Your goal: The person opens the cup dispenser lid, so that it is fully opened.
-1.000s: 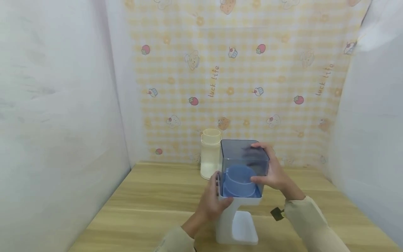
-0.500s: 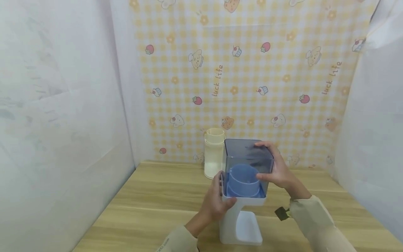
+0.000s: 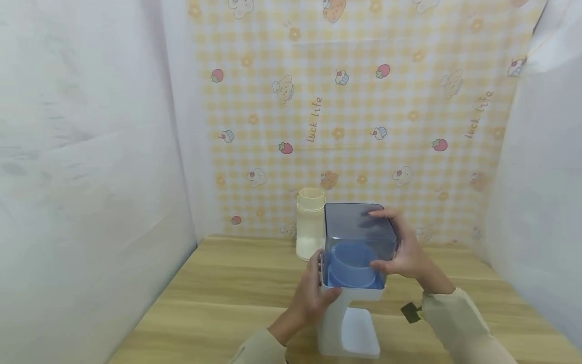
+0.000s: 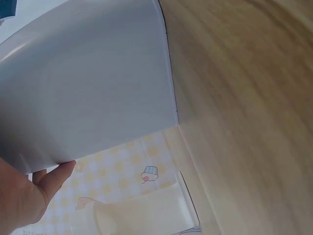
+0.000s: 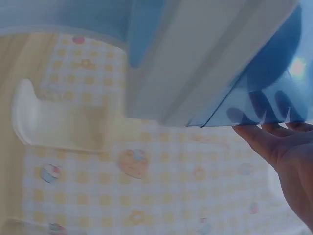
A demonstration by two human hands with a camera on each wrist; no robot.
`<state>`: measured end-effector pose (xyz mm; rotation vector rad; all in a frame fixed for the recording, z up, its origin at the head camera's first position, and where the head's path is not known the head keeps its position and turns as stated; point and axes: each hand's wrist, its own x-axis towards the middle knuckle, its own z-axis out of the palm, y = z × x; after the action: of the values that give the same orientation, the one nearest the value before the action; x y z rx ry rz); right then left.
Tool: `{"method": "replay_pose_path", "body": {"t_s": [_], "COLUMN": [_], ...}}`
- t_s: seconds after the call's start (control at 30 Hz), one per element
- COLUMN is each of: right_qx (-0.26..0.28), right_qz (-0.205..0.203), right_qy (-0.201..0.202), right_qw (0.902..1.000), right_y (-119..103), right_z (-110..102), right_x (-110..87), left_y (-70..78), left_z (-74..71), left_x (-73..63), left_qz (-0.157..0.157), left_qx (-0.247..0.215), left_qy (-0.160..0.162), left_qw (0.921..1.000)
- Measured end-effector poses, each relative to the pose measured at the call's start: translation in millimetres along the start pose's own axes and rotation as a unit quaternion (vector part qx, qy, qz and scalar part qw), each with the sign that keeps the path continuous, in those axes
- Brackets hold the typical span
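A white countertop dispenser (image 3: 334, 323) stands on the wooden table, with an arched column and a flat foot. On its upper part sits a smoky clear box-shaped cover (image 3: 347, 220), through which a blue round cup-like part (image 3: 352, 265) shows. My left hand (image 3: 309, 296) holds the dispenser's left side, thumb at the front rim, other fingers behind. My right hand (image 3: 404, 247) grips the cover's right side, thumb in front, fingers spread at its upper back. In the right wrist view several fingertips (image 5: 247, 129) touch the bluish clear wall.
A cream cylindrical container (image 3: 310, 227) with a narrower neck stands behind the dispenser, close to the checked backdrop (image 3: 254, 151). White sheets (image 3: 91, 151) hang at both sides of the wooden table (image 3: 218, 283). A dark square tag (image 3: 410, 312) hangs at the right sleeve.
The cover's front upper edge sits slightly lower over the white rim than half a second ago, and my right hand has lowered with it. My left hand keeps its hold; the view has shifted a little.
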<state>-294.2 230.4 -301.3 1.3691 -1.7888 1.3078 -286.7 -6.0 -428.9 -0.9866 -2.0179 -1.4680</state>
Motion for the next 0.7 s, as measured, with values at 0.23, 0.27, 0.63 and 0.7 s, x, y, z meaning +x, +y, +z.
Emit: {"method": "replay_pose_path", "body": {"t_s": [0.23, 0.27, 0.63, 0.7], "right_qx": [-0.01, -0.01, 0.024, 0.039], "right_qz": [0.008, 0.018, 0.047, 0.031], "right_qy": [-0.018, -0.016, 0.068, 0.084], "right_qw": [0.9998, 0.9997, 0.9963, 0.9952], "right_y": [-11.0, -11.0, -15.2, -17.7], "right_z": [-1.6, -1.9, -12.5, -15.1], "right_x": [10.5, 11.0, 13.9, 18.5], "left_y": [1.6, 1.4, -0.5, 0.0], "left_z": [3.6, 3.3, 3.9, 3.4], "left_x": [1.7, 1.8, 0.9, 3.1], "left_qz": [0.009, 0.003, 0.0, 0.005], "left_qx": [0.02, 0.018, 0.016, 0.021], "left_qy": [0.003, 0.004, 0.018, 0.018], "left_qw": [0.9998, 0.9998, 0.9997, 0.9996]}}
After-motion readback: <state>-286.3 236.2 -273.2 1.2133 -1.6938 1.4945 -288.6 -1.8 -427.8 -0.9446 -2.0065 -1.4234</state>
